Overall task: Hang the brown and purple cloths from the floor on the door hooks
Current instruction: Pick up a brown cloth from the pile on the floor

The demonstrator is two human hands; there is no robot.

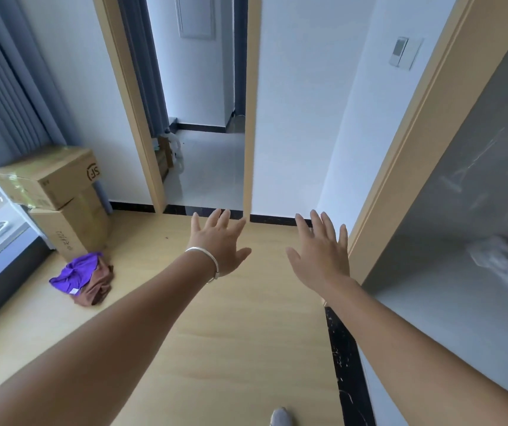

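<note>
While the purple cloth [76, 272] and brown cloth [97, 287] lie heaped on the floor [215, 333] beside the boxes [62, 204], left hand [218, 241] and right hand [323, 250] reach out spread and empty, nothing hung, hooks unseen.
</note>
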